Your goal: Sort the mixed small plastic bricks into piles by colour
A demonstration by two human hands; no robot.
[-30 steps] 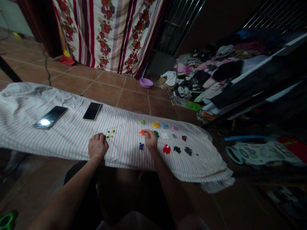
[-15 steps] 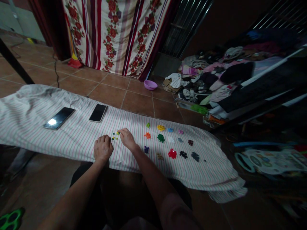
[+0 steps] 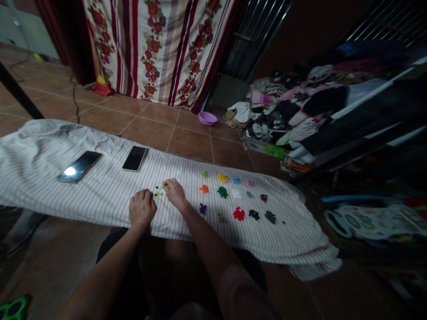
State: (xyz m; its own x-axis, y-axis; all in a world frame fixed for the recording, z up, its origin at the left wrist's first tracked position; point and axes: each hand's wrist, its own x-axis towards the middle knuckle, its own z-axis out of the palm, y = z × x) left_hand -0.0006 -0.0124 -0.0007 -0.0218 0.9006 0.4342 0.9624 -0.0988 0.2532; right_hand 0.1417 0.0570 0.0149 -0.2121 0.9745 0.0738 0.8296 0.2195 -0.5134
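My left hand [image 3: 143, 207] rests on the striped cloth [image 3: 180, 166] with its fingers curled and pressed together. What lies under those fingers, if anything, is hidden. Just right of it is a small group of tiny green and yellow pieces [image 3: 156, 193]. My right hand [image 3: 174, 191] reaches in from the right, thumb and forefinger pinched at a tiny yellow-green piece [image 3: 163, 186] at the top of that group. Further right, small pieces lie sorted by colour: an orange pile [image 3: 204, 189], a dark green pile [image 3: 222, 192], a yellow pile [image 3: 223, 178] and a red pile [image 3: 239, 214].
Two phones [image 3: 135, 158] lie left of my hands on the cloth. Black pieces [image 3: 254, 214] and dark grey pieces [image 3: 270, 217] sit near the right end. Beyond the far edge, a purple basin [image 3: 207, 118] stands on the tiled floor, beside heaped clothes [image 3: 293, 102].
The whole view has shifted very slightly. Both hands keep nearly the same place over the cloth, and the right fingers stay pinched at the small group.
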